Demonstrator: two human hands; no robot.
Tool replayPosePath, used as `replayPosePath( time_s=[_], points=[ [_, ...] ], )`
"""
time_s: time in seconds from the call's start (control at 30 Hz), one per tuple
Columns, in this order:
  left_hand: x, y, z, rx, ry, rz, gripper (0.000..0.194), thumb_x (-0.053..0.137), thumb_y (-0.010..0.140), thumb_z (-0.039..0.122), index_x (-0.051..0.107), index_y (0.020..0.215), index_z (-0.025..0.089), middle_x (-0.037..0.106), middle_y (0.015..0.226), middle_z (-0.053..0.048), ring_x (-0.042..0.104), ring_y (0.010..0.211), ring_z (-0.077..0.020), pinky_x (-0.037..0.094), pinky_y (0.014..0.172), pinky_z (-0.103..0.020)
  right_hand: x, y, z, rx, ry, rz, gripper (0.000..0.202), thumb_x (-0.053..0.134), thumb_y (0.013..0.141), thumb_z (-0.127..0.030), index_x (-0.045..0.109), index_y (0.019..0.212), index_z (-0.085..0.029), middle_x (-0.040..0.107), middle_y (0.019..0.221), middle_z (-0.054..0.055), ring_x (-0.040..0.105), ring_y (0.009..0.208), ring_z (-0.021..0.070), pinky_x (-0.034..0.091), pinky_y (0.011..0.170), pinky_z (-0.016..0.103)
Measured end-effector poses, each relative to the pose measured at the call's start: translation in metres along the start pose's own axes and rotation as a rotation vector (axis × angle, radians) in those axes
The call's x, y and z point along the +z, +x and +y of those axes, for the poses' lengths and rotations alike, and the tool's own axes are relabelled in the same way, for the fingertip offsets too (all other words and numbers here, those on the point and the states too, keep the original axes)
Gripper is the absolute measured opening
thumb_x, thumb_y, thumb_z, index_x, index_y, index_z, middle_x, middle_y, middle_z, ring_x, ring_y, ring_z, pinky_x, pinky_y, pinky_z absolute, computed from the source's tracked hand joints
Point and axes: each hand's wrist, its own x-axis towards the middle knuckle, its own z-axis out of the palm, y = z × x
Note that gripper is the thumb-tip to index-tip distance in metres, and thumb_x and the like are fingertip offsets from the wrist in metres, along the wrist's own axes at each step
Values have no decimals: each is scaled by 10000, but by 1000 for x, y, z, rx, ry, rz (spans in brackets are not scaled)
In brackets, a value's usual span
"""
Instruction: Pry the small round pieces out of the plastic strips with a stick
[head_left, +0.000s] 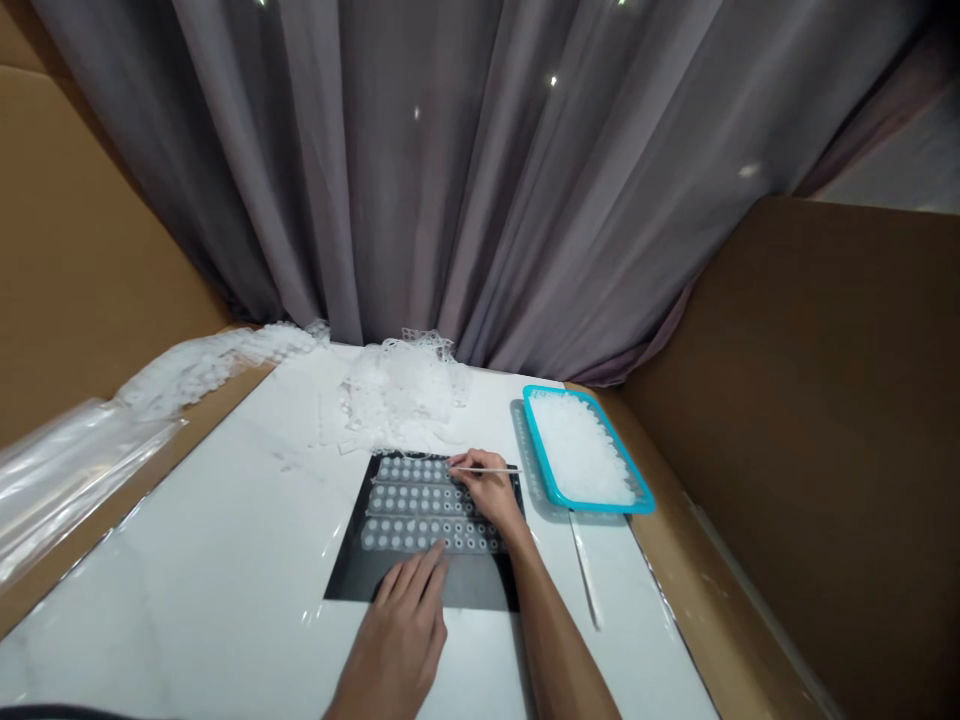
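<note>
On a black mat (352,575) lie translucent strips (420,517) set with rows of small round spots. Toward the left the spots are solid white; toward the right they are rings with dark centres. My right hand (486,488) pinches a thin pale stick (499,470) over the far strip, its working end hidden at the fingertips. Stretched out flat, my left hand (409,610) rests on the near part of the mat, fingertips touching the lower edge of the nearest strip.
A blue-rimmed tray (641,500) of small white pieces (581,450) stands at the right, a narrow white strip (586,570) beside it. Perforated clear scraps (405,385) pile up at the back. Clear plastic sheeting (82,470) lies left, between cardboard walls (810,430).
</note>
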Motion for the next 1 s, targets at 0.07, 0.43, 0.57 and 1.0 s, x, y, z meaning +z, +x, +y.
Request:
replayPosePath(
  time_s=[0.07,0.43,0.57,1.0],
  points=[
    [1,-1,0,9,12,7,569,537,964,104,581,1520,218,548,1680,-60,605,1434,-268,507,1164,-457,0,0,-2,0,-37,0,235,769,881,-285,641,686,-253,861,1017,59,808,979,264,609,889,388],
    [5,0,0,34,33,39,546,565,938,111,610,1474,208,550,1678,-58,616,1410,-275,478,1160,-448,6,-2,-9,5,-268,14,165,755,928,-190,742,780,-260,838,995,50,763,958,242,523,893,338],
    [4,-1,1,31,22,34,542,558,944,116,612,1476,206,569,1660,-69,618,1408,-280,474,1162,-450,10,-3,-9,19,-279,31,173,756,936,-188,742,781,-262,833,969,46,759,939,233,519,877,321],
    [-7,1,3,-18,-68,-18,470,562,1004,192,621,1468,237,564,1666,-56,646,1388,-283,550,1114,-445,17,6,-5,83,-227,147,195,698,936,-261,639,750,-251,801,829,22,710,782,226,472,709,292]
  ],
)
